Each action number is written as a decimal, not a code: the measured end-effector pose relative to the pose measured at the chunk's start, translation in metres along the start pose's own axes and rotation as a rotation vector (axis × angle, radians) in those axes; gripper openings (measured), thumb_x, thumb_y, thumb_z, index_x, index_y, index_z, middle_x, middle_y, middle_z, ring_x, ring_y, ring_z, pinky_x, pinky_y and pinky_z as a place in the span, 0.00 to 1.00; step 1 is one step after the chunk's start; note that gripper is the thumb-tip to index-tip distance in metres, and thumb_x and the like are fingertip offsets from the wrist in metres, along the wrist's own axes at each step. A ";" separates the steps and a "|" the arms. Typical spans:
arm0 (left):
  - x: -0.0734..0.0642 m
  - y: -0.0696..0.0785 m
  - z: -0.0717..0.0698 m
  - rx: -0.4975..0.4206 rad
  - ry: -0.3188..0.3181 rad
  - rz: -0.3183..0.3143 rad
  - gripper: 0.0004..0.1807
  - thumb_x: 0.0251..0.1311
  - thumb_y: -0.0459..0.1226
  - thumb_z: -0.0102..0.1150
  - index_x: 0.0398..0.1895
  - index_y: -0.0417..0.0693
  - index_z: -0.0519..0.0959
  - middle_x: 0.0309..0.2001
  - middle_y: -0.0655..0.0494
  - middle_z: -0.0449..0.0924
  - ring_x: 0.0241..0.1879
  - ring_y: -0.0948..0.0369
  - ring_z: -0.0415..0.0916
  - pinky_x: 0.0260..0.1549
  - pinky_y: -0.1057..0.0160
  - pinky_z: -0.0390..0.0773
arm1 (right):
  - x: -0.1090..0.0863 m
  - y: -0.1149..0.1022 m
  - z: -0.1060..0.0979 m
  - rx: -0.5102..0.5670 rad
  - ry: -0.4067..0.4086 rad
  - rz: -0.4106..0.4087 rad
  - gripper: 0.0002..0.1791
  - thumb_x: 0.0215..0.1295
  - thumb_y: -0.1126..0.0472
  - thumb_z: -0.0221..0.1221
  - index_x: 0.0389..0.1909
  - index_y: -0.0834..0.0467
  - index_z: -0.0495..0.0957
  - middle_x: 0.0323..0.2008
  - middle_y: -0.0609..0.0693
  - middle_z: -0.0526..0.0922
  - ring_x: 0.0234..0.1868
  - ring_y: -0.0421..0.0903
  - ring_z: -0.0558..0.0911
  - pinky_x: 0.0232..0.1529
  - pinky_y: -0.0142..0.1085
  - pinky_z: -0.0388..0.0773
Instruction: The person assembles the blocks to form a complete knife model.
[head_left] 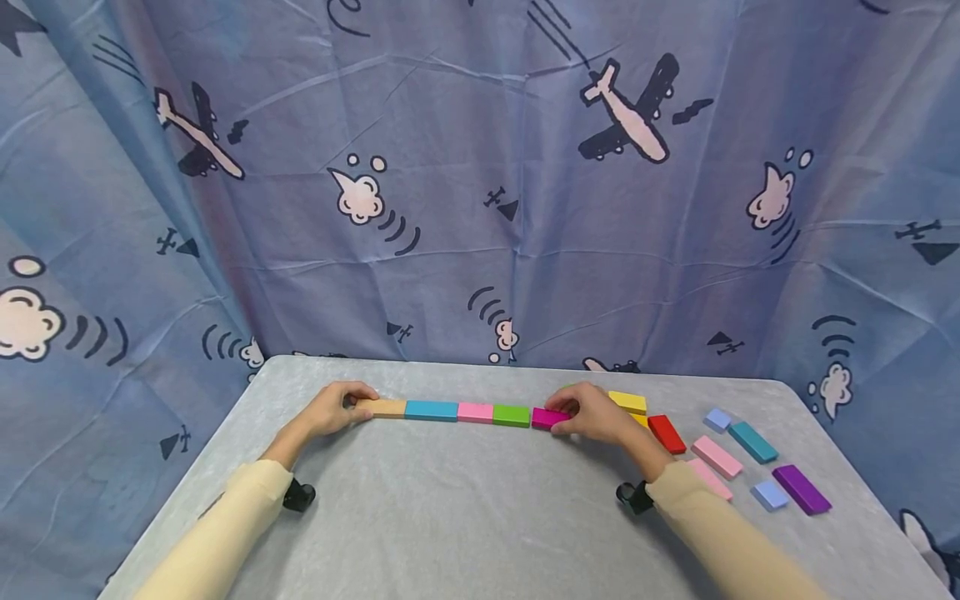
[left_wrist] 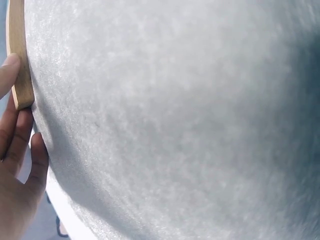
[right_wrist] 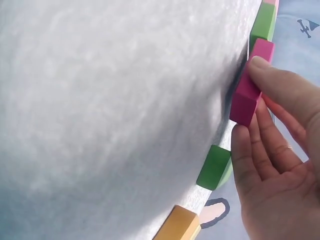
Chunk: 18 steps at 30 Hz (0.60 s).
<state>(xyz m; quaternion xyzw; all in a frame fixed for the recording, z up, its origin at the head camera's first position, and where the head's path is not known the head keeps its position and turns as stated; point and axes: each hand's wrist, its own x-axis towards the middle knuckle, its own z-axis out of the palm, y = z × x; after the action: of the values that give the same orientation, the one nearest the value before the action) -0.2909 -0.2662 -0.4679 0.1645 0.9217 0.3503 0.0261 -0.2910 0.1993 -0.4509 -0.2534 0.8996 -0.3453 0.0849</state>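
A row of blocks runs across the far part of the table: a tan wooden block [head_left: 386, 408], a blue block [head_left: 431, 411], a pink block [head_left: 476, 412] and a green block [head_left: 512, 416]. At the row's left end my left hand [head_left: 339, 407] grips the tan block, thumb on its near side in the left wrist view. My right hand [head_left: 596, 414] pinches a magenta block [right_wrist: 246, 92] between thumb and fingers, at the right end of the row. In the head view a narrow gap shows between the magenta block and the green one.
Behind my right hand lie another green block [right_wrist: 215, 167] and yellow blocks [head_left: 628, 402]. Further right are a red block [head_left: 667, 434], a teal block [head_left: 753, 442], a purple block [head_left: 802, 489], pink blocks [head_left: 717, 457] and small light blue blocks [head_left: 770, 495]. A patterned curtain [head_left: 450, 208] hangs behind the table.
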 end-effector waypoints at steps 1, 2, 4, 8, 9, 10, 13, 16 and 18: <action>0.000 0.000 0.000 0.000 0.000 0.000 0.11 0.61 0.29 0.70 0.47 0.41 0.86 0.47 0.47 0.83 0.43 0.53 0.77 0.47 0.48 0.75 | 0.001 0.000 0.000 -0.006 0.003 0.002 0.17 0.56 0.67 0.75 0.47 0.64 0.86 0.39 0.48 0.85 0.39 0.46 0.81 0.47 0.45 0.80; 0.001 0.000 0.000 -0.001 -0.001 0.003 0.11 0.61 0.29 0.70 0.47 0.41 0.86 0.47 0.47 0.83 0.43 0.53 0.77 0.47 0.48 0.75 | 0.001 0.001 0.001 -0.013 0.007 0.001 0.17 0.55 0.67 0.75 0.47 0.63 0.86 0.38 0.48 0.85 0.39 0.46 0.81 0.46 0.45 0.80; 0.001 -0.001 0.000 -0.002 0.000 -0.003 0.11 0.61 0.29 0.70 0.47 0.41 0.86 0.47 0.47 0.83 0.43 0.53 0.77 0.47 0.48 0.75 | 0.003 0.002 0.002 -0.021 0.008 -0.004 0.17 0.55 0.67 0.75 0.46 0.63 0.86 0.38 0.48 0.85 0.38 0.46 0.81 0.46 0.45 0.80; 0.002 -0.002 0.001 0.000 -0.001 -0.008 0.11 0.61 0.29 0.70 0.47 0.41 0.86 0.47 0.47 0.83 0.43 0.53 0.77 0.47 0.48 0.75 | 0.005 0.002 0.004 -0.034 0.006 -0.003 0.17 0.54 0.68 0.76 0.45 0.63 0.86 0.36 0.47 0.85 0.37 0.46 0.81 0.45 0.44 0.80; 0.002 -0.002 0.001 0.001 0.000 -0.012 0.11 0.61 0.29 0.70 0.47 0.41 0.86 0.47 0.48 0.83 0.43 0.53 0.77 0.47 0.48 0.75 | 0.006 0.002 0.004 -0.034 0.003 0.000 0.17 0.54 0.68 0.76 0.45 0.63 0.86 0.36 0.47 0.85 0.38 0.46 0.81 0.45 0.44 0.80; 0.002 -0.002 0.001 0.002 0.000 -0.016 0.11 0.61 0.29 0.70 0.47 0.41 0.86 0.47 0.48 0.83 0.43 0.53 0.77 0.47 0.48 0.76 | 0.006 0.002 0.005 -0.036 0.002 0.001 0.17 0.54 0.68 0.76 0.45 0.63 0.86 0.36 0.47 0.85 0.37 0.46 0.81 0.45 0.44 0.80; 0.001 -0.003 0.001 0.006 -0.001 -0.025 0.11 0.61 0.29 0.70 0.47 0.42 0.86 0.48 0.48 0.83 0.44 0.53 0.77 0.48 0.49 0.76 | 0.007 0.001 0.006 -0.041 -0.004 0.017 0.17 0.53 0.68 0.76 0.45 0.62 0.87 0.36 0.47 0.85 0.37 0.45 0.81 0.45 0.43 0.80; 0.001 -0.002 0.001 0.006 -0.001 -0.029 0.11 0.61 0.29 0.70 0.47 0.42 0.86 0.48 0.48 0.83 0.44 0.53 0.77 0.48 0.49 0.75 | 0.008 0.000 0.006 -0.040 -0.011 0.037 0.17 0.53 0.69 0.76 0.45 0.62 0.86 0.36 0.47 0.85 0.37 0.45 0.81 0.45 0.43 0.80; 0.001 -0.001 0.002 0.005 0.000 -0.030 0.11 0.61 0.29 0.70 0.47 0.42 0.86 0.47 0.48 0.83 0.44 0.53 0.77 0.48 0.49 0.75 | 0.008 -0.001 0.006 -0.043 -0.014 0.050 0.17 0.53 0.69 0.76 0.45 0.62 0.86 0.36 0.47 0.85 0.37 0.45 0.81 0.45 0.43 0.80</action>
<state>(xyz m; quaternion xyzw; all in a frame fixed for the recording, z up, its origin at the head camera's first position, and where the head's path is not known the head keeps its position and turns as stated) -0.2917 -0.2656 -0.4696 0.1510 0.9249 0.3476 0.0311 -0.2955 0.1910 -0.4544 -0.2351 0.9123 -0.3218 0.0944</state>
